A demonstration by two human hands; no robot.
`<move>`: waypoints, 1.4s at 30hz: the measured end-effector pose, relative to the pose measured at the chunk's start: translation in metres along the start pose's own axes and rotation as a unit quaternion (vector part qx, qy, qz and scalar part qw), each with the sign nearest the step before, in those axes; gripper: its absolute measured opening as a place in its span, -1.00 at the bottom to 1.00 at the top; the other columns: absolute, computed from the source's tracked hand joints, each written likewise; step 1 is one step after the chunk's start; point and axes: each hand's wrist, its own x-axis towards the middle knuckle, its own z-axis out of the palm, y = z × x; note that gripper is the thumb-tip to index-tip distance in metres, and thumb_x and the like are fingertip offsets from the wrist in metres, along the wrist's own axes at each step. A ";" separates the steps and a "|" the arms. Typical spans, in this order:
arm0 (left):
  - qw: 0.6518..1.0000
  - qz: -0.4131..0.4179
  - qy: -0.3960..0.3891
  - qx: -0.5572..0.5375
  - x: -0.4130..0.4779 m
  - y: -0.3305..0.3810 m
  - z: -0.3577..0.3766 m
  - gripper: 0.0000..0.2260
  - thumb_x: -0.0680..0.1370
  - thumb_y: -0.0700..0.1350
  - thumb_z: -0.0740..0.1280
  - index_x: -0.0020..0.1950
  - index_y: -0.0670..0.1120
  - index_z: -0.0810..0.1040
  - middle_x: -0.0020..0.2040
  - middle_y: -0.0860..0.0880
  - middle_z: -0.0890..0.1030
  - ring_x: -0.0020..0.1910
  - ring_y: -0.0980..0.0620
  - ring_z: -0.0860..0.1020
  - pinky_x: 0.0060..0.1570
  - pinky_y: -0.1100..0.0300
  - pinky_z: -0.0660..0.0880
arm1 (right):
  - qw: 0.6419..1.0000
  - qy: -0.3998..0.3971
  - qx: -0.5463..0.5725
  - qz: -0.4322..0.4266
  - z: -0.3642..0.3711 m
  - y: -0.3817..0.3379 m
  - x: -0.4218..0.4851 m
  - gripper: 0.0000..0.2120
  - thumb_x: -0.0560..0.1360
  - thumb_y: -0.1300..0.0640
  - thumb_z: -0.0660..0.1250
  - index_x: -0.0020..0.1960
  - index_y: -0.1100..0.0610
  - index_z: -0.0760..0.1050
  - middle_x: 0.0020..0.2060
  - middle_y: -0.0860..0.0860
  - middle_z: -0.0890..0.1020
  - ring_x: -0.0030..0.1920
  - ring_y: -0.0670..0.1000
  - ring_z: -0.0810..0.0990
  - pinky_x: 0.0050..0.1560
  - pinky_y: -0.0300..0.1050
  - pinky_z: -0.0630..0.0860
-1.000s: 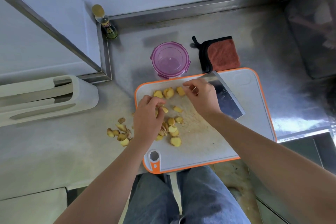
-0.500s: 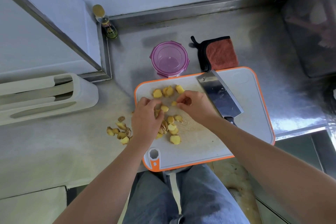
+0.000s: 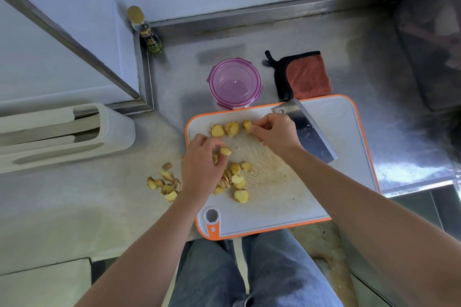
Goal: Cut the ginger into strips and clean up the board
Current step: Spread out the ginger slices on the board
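On the orange-rimmed cutting board (image 3: 336,132), a ginger slice (image 3: 225,151) is pinched by the left hand (image 3: 202,164) above a loose heap of slices (image 3: 238,182). The end slice (image 3: 247,125) of a far row is pinched by the right hand (image 3: 274,134), beside a cleaver (image 3: 309,132) laid flat.

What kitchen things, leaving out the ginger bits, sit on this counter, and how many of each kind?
Cutting board: 1
Cleaver: 1
Purple container: 1
Cloth: 1
Bottle: 1
White rack: 1
Total: 6
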 end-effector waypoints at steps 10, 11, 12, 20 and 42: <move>1.000 -0.001 0.010 0.002 -0.001 0.000 0.002 -0.84 0.50 -0.07 0.38 0.07 -0.02 0.58 -0.04 0.03 0.50 -0.11 0.04 0.53 -0.24 0.11 0.53 | 0.990 0.025 -0.042 -0.135 -0.003 0.003 -0.016 -0.86 0.46 0.05 0.42 -0.18 0.11 0.55 -0.37 -0.12 0.58 -0.35 -0.12 0.52 -0.23 -0.12 0.52; 1.000 0.003 0.014 0.002 -0.002 0.000 0.002 -0.84 0.50 -0.08 0.38 0.07 -0.03 0.58 -0.05 0.02 0.50 -0.12 0.04 0.52 -0.25 0.11 0.52 | 0.984 -0.001 -0.060 -0.166 -0.003 0.003 -0.022 -0.88 0.47 0.06 0.42 -0.16 0.10 0.56 -0.35 -0.13 0.58 -0.34 -0.15 0.52 -0.24 -0.15 0.53; 1.000 0.007 0.017 0.003 -0.004 0.000 0.002 -0.84 0.50 -0.08 0.38 0.07 -0.04 0.58 -0.06 0.02 0.49 -0.14 0.03 0.51 -0.26 0.12 0.51 | 0.977 -0.037 -0.080 -0.193 -0.004 0.004 -0.028 -0.89 0.47 0.05 0.41 -0.15 0.08 0.56 -0.33 -0.14 0.59 -0.33 -0.17 0.52 -0.24 -0.19 0.52; 0.999 0.023 0.036 0.001 -0.029 -0.005 -0.002 -0.84 0.51 -0.11 0.38 0.08 -0.03 0.57 -0.11 0.07 0.41 -0.24 0.09 0.41 -0.33 0.25 0.34 | 0.944 -0.115 -0.242 -0.191 0.023 0.035 -0.090 -0.68 0.42 -0.11 0.42 -0.04 0.07 0.40 -0.20 -0.05 0.53 -0.26 0.04 0.48 -0.27 -0.08 0.42; 0.999 0.005 -0.027 0.030 -0.042 -0.007 -0.004 -0.85 0.51 -0.16 0.34 0.07 -0.09 0.57 -0.10 0.02 0.44 -0.26 0.05 0.45 -0.38 0.23 0.39 | 0.966 -0.157 -0.176 -0.104 0.027 0.002 -0.060 -0.79 0.43 0.15 0.44 0.04 0.01 0.52 -0.24 -0.09 0.58 -0.21 -0.06 0.56 -0.26 -0.18 0.48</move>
